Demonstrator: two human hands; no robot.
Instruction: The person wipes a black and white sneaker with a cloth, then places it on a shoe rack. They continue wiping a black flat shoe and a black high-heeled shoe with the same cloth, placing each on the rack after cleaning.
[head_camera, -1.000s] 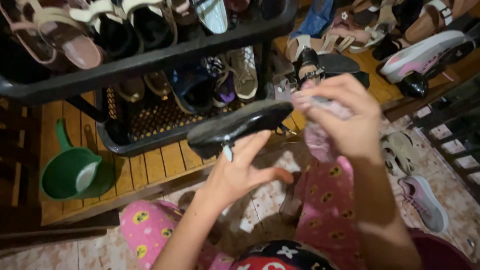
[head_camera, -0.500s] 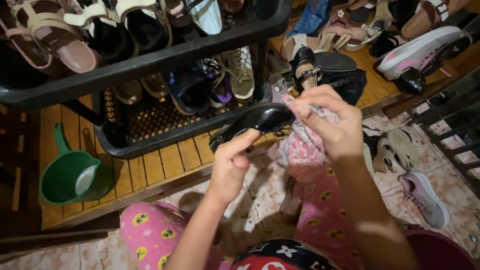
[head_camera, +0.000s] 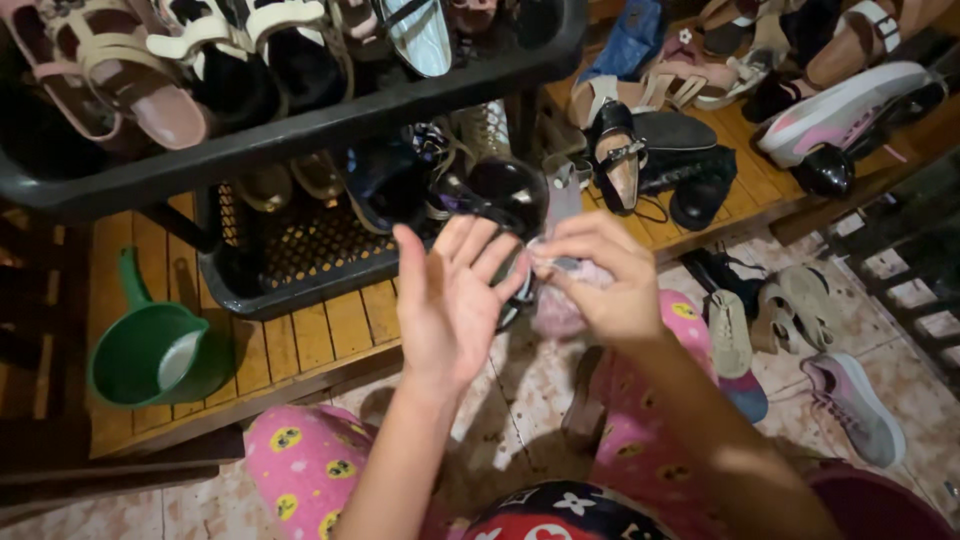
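My left hand (head_camera: 450, 300) is raised with the palm towards me and the fingers spread. Its fingertips lie across a glossy black shoe (head_camera: 500, 190), which stands toe-up behind them, mostly hidden. My right hand (head_camera: 600, 285) is closed on a pink patterned cloth (head_camera: 555, 315) and presses it against the shoe's side, right beside my left fingers. Both hands are over my knees in pink printed trousers (head_camera: 300, 450).
A black two-tier shoe rack (head_camera: 300, 125) full of sandals and shoes stands just beyond the hands on a wooden slatted platform (head_camera: 300, 345). A green scoop (head_camera: 150, 350) lies at the left. More shoes crowd the platform at the right, and sneakers (head_camera: 850, 400) and beige shoes (head_camera: 730, 330) sit on the tiled floor.
The black shoe has swung from lying level to toe-up. My left hand has let go its pinch and spread its fingers. My right hand with the cloth has dropped lower.
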